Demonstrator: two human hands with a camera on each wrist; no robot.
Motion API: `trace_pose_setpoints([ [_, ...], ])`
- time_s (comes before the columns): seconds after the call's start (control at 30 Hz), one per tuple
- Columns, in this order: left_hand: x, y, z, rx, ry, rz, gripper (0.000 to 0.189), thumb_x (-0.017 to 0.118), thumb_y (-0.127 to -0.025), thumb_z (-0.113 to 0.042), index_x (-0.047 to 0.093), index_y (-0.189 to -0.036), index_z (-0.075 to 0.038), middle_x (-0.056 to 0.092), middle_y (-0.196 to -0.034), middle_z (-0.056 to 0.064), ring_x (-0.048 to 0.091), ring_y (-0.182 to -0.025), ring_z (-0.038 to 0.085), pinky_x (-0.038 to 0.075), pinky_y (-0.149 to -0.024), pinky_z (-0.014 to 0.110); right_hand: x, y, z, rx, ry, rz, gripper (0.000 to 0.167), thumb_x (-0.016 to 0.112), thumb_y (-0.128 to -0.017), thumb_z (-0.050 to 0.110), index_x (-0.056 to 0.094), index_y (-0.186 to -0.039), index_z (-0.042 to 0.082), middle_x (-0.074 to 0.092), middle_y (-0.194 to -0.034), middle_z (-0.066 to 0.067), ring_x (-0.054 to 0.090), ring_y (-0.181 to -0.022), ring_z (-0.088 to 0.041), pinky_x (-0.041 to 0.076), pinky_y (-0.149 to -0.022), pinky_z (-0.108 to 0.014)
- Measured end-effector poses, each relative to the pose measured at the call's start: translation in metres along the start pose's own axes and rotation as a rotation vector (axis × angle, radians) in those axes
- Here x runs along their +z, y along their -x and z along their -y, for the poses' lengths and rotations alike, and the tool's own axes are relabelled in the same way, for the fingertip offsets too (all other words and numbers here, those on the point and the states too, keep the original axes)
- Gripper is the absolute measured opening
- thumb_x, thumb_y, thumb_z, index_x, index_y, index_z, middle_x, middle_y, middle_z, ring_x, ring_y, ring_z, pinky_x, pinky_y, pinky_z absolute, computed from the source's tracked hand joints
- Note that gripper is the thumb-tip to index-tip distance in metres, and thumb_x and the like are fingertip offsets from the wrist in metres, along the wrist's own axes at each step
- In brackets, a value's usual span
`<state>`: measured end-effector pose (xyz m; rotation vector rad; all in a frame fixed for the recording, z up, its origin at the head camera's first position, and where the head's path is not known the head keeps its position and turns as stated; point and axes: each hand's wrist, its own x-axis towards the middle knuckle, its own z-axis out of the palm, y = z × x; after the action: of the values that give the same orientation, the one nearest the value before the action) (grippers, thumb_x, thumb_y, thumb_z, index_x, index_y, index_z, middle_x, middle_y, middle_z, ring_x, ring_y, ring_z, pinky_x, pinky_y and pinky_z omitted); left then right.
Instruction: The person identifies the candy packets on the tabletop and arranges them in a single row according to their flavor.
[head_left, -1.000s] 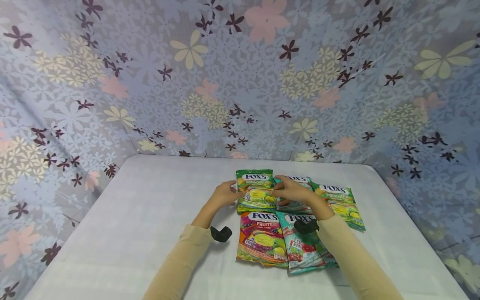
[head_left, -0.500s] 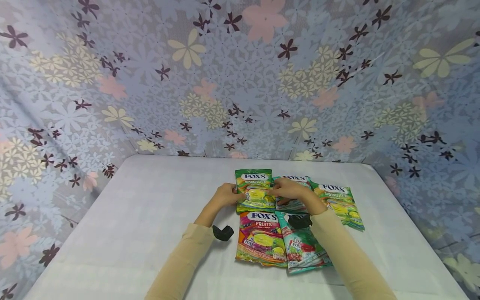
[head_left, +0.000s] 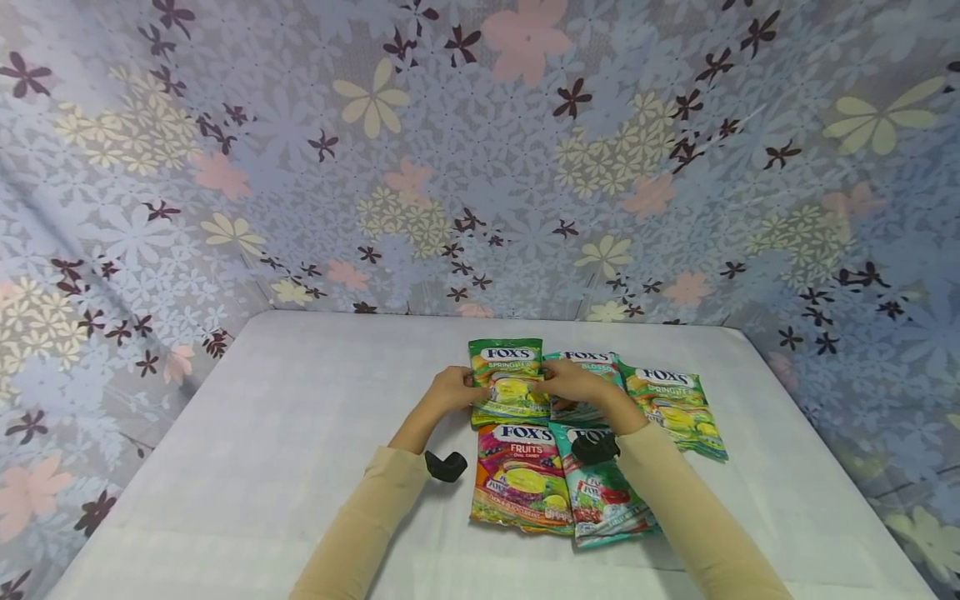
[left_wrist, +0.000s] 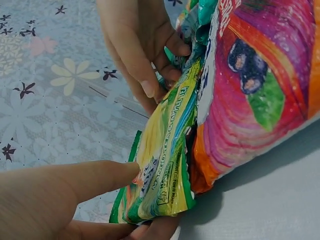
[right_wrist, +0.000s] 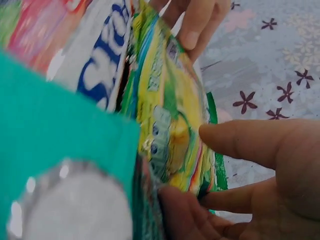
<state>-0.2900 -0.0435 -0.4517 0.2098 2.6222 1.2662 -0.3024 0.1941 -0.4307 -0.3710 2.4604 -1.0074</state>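
Observation:
A green and yellow candy bag marked Spring Tea lies in the back row of bags. My left hand grips its left edge; in the left wrist view the thumb lies on the printed face and fingertips show beneath. At the opposite edge my right hand holds the same bag, its thumb on the face and fingers curled at the side. A teal Blossom bag lies partly hidden under the right hand. Just in front is a red and orange Fruits bag.
A teal bag with red fruit lies front right, partly covered by the right forearm and a black wrist piece. Another Spring Tea bag lies tilted at the right. The white table meets a flowered cloth backdrop.
My right hand and forearm have shifted slightly left, nearer the green and yellow candy bag. The left hand has settled closer on its edge. The bags stay nearly where they were.

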Motion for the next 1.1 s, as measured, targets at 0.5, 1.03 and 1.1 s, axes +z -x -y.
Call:
trace_pose_setpoints([
  [0.5, 0.001, 0.000, 0.005, -0.017, 0.057, -0.069, 0.068, 0.082, -0.075, -0.016, 0.053, -0.132, 0.006, 0.061, -0.118, 0.020, 0.055, -0.111, 0.034, 0.043, -0.097, 0.047, 0.009, -0.008, 0.007, 0.165, -0.343, -0.232, 0.074, 0.062, -0.091, 0.019, 0.023, -0.148, -0.010, 0.051, -0.080, -0.009, 0.041, -0.060, -0.018, 0.040, -0.065, -0.034],
  [1.03, 0.000, -0.001, 0.012, -0.041, 0.144, -0.154, 0.073, 0.079, -0.078, -0.009, 0.045, -0.142, 0.000, 0.068, -0.103, 0.019, 0.066, -0.087, 0.028, 0.053, -0.071, 0.036, 0.016, -0.008, 0.008, 0.061, -0.557, -0.155, 0.079, 0.055, -0.087, 0.000, 0.019, -0.156, 0.015, 0.055, -0.092, -0.013, 0.048, -0.068, -0.020, 0.042, -0.063, -0.035],
  [1.1, -0.001, -0.001, 0.013, -0.040, 0.153, -0.147, 0.073, 0.079, -0.079, -0.009, 0.044, -0.143, -0.001, 0.067, -0.104, 0.019, 0.066, -0.090, 0.029, 0.053, -0.073, 0.037, 0.018, -0.010, 0.004, 0.038, -0.576, -0.178, 0.079, 0.054, -0.086, -0.001, 0.021, -0.156, 0.016, 0.044, -0.067, -0.004, 0.030, -0.051, -0.016, 0.034, -0.053, -0.032],
])
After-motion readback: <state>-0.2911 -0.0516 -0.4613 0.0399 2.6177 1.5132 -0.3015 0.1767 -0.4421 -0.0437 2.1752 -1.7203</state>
